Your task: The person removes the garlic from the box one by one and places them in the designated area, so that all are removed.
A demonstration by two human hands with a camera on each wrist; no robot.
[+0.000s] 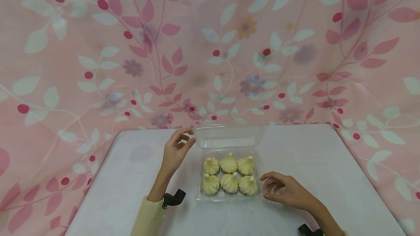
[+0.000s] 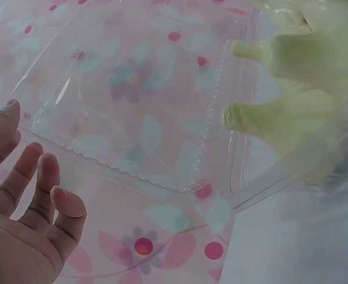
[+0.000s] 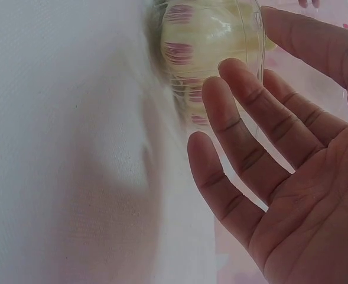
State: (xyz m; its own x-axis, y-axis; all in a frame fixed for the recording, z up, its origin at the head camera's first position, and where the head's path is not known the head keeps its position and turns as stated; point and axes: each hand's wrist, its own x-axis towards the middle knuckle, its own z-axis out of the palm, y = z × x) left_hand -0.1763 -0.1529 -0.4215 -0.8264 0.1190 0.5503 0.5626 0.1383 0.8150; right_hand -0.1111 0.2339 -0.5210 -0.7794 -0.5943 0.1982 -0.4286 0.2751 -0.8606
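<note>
A clear plastic clamshell box sits on the table with its lid raised at the back. Inside are two rows of whole garlic bulbs, pale with stems up; purple streaks show low on the bulbs in the right wrist view. My left hand is at the lid's left edge, thumb and fingertips apart and close to the rim; firm contact is unclear. By the box's right side, my right hand has its fingers loosely bent, thumb apart, near the wall, gripping nothing.
A white cloth covers the table. Behind it hangs a pink curtain with leaves and flowers. Black wrist devices are strapped on both arms.
</note>
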